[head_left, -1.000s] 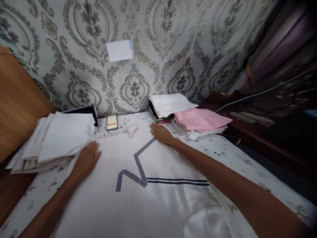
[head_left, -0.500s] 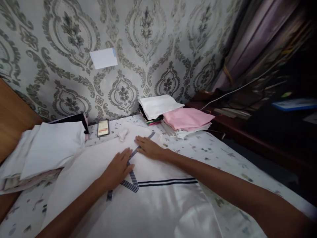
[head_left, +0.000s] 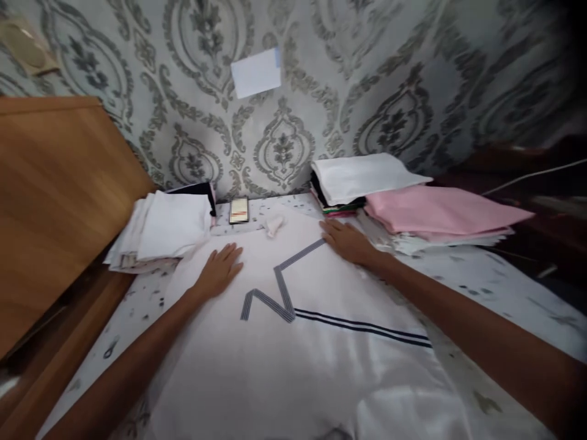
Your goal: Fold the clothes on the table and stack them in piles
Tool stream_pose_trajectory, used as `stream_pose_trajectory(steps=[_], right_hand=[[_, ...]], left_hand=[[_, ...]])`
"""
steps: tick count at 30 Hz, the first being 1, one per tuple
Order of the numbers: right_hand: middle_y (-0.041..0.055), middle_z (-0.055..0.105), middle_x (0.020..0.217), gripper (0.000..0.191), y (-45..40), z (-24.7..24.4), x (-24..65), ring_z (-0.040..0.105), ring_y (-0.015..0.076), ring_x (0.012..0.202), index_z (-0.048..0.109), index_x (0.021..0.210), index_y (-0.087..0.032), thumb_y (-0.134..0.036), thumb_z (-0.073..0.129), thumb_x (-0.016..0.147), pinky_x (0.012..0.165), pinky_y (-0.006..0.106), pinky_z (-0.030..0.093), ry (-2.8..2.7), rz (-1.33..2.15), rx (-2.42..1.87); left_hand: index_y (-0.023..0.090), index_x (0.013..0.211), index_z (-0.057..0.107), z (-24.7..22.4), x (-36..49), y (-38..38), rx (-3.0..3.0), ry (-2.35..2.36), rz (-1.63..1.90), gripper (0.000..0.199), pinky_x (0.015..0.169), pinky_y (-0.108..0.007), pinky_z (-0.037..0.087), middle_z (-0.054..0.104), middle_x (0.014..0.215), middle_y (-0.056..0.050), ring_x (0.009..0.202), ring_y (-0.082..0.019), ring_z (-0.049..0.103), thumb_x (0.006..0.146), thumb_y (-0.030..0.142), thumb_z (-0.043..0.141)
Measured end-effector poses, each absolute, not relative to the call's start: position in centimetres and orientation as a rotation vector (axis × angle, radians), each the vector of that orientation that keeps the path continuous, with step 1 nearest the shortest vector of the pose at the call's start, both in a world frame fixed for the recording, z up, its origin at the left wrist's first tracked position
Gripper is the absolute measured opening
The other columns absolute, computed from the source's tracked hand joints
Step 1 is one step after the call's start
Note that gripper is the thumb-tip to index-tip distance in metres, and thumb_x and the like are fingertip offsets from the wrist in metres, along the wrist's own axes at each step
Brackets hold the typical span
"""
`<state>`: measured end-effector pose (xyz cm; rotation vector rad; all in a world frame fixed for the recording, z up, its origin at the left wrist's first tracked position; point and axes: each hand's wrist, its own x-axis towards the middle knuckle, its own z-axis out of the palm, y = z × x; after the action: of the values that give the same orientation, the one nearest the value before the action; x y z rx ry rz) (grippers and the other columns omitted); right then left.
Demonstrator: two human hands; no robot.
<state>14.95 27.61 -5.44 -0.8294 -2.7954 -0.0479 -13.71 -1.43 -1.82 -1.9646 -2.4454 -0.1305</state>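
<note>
A white cloth garment lies spread out in front of me, with a zigzag of dark striped trim and a dark double stripe across it. My left hand rests flat on its upper left part, fingers stretched out. On the upper right part lies my right hand, fingers extended, at the end of the striped trim. A small crumpled white bit of cloth sits near the garment's top edge, between the hands. The garment's nearest end is cut off by the frame.
Folded white cloths are piled at the left, beside a wooden panel. A phone-like object lies near the patterned wall. Stacks topped by a white cloth and a pink cloth stand at the back right on the printed sheet.
My hands have moved apart, the left toward the garment's left side and the right toward its upper right. The striped trim between them is uncovered. The view has turned left.
</note>
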Motion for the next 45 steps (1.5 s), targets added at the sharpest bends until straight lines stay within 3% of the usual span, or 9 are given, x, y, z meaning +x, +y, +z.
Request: stream_pose_trajectory(steps=[9, 14, 19, 24, 29, 32, 35, 39, 45], right_hand=[[0.0249, 0.049, 0.145, 0.045, 24.2, -2.3, 14.4, 0.041, 0.0353, 0.138, 0.055, 0.13, -0.008, -0.027, 0.033, 0.096, 0.106, 0.06, 0.036, -2.812, -0.052, -0.944], [0.0201, 0.046, 0.149, 0.051, 14.0, -2.8, 14.6, 0.036, 0.03, 0.143, 0.048, 0.14, -0.01, -0.036, 0.033, 0.099, 0.113, 0.045, 0.036, -2.885, 0.124, -0.651], [0.0156, 0.036, 0.157, 0.06, 7.7, -3.9, 18.6, 0.028, 0.0279, 0.147, 0.036, 0.15, -0.013, -0.047, 0.028, 0.101, 0.118, 0.049, 0.028, -2.878, 0.175, -0.555], [0.0191, 0.043, 0.152, 0.054, 10.6, -3.7, 23.6, 0.034, 0.0291, 0.144, 0.043, 0.144, -0.01, -0.04, 0.029, 0.101, 0.116, 0.05, 0.031, -2.777, 0.064, -0.878], [0.0225, 0.039, 0.153, 0.054, 9.7, -3.1, 26.6, 0.036, 0.0329, 0.142, 0.047, 0.139, -0.008, -0.041, 0.034, 0.099, 0.114, 0.048, 0.035, -2.663, 0.136, -0.96], [0.024, 0.042, 0.148, 0.057, 6.9, -2.8, 29.2, 0.041, 0.0354, 0.136, 0.045, 0.139, -0.007, -0.046, 0.034, 0.098, 0.109, 0.05, 0.038, -2.525, 0.145, -1.115], [0.0201, 0.061, 0.12, 0.052, 3.9, -2.7, 32.1, 0.055, 0.0358, 0.113, 0.057, 0.125, -0.014, -0.052, 0.036, 0.096, 0.096, 0.051, 0.045, -2.386, 0.12, -1.333], [0.0131, 0.063, 0.092, 0.044, 0.3, -2.5, 34.0, 0.057, 0.0316, 0.091, 0.063, 0.092, -0.02, -0.059, 0.042, 0.092, 0.083, 0.047, 0.046, -2.325, 0.119, -1.467], [0.0086, 0.059, 0.081, 0.033, -3.5, -0.6, 32.3, 0.055, 0.0252, 0.08, 0.048, 0.066, -0.024, -0.048, 0.048, 0.088, 0.074, 0.039, 0.045, -2.384, 0.326, -1.361]], left_hand=[[0.012, 0.14, 0.048, 0.0, -18.0, -10.3, -1.782, -2.446, -0.078, 0.05, 0.117, -0.052, 0.029, 0.041, 0.154, -0.018, 0.145, -0.027, 0.033, 0.1, 0.033, 0.027], [0.019, 0.149, 0.036, 0.1, -10.3, -11.9, -1.905, -2.498, -0.184, 0.056, 0.119, -0.049, 0.026, 0.031, 0.16, -0.012, 0.149, -0.024, 0.025, 0.101, 0.046, 0.026], [0.021, 0.151, 0.033, -0.9, -8.3, -14.6, -2.059, -2.449, -0.117, 0.061, 0.12, -0.05, 0.021, 0.027, 0.162, -0.009, 0.15, -0.024, 0.022, 0.101, 0.053, 0.022], [0.012, 0.151, 0.033, -1.8, -13.3, -17.5, -1.694, -2.604, -0.062, 0.065, 0.115, -0.058, 0.027, 0.03, 0.159, -0.017, 0.149, -0.03, 0.023, 0.099, 0.051, 0.021], [0.006, 0.143, 0.041, 0.0, -12.6, -19.8, -1.545, -2.626, -0.045, 0.067, 0.109, -0.063, 0.033, 0.037, 0.153, -0.025, 0.143, -0.038, 0.033, 0.097, 0.05, 0.02], [0.014, 0.121, 0.057, 1.7, -8.6, -21.1, -1.856, -2.435, -0.186, 0.052, 0.103, -0.053, 0.043, 0.055, 0.135, -0.02, 0.126, -0.035, 0.051, 0.096, 0.049, 0.028], [0.023, 0.097, 0.061, 2.6, -4.5, -22.7, -2.359, -2.297, -0.207, 0.032, 0.085, -0.038, 0.054, 0.065, 0.107, -0.009, 0.098, -0.024, 0.063, 0.096, 0.045, 0.039], [0.027, 0.103, 0.062, 1.6, -2.6, -24.7, -2.478, -2.18, -0.031, 0.019, 0.083, -0.041, 0.056, 0.067, 0.107, -0.006, 0.1, -0.026, 0.064, 0.092, 0.035, 0.048], [0.025, 0.123, 0.061, -2.2, -4.9, -27.5, -2.288, -2.097, 0.055, 0.052, 0.092, -0.048, 0.057, 0.067, 0.123, -0.01, 0.116, -0.03, 0.062, 0.079, 0.006, 0.039]])
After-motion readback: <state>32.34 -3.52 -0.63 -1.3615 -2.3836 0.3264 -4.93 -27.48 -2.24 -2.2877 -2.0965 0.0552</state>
